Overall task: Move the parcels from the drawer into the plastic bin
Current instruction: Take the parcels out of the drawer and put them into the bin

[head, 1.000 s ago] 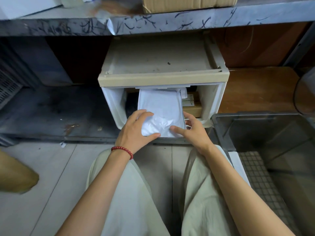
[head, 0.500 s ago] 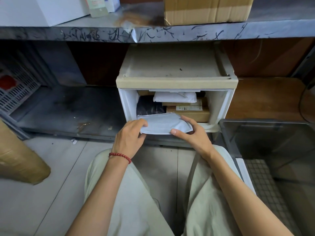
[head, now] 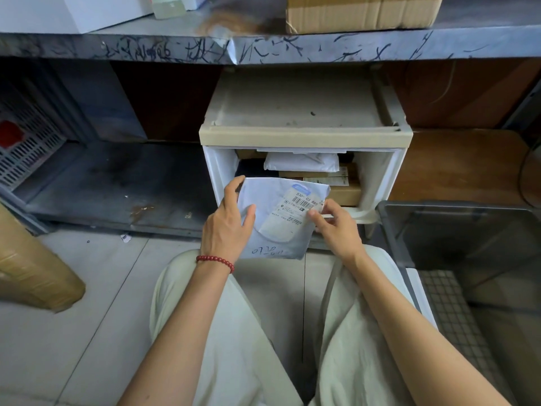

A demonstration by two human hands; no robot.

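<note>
The parcel [head: 278,218] is smooth, pale plastic film with a glossy paper label [head: 295,206]. The drawer [head: 304,136] is matt, scuffed cream plastic. The plastic bin [head: 456,230] looks smoky and translucent. The counter [head: 263,48] edge is scratched grey metal.

A flat white plastic mailer parcel [head: 276,221] with a printed barcode label is held upright in front of the open beige plastic drawer unit [head: 304,139]. It is gripped at its left edge by the left hand [head: 227,227] and pinched at its right edge by the right hand [head: 336,227]. More white and brown cardboard parcels [head: 316,171] are stacked inside the drawer. A dark translucent plastic bin [head: 456,235] is positioned just to the right.
</note>
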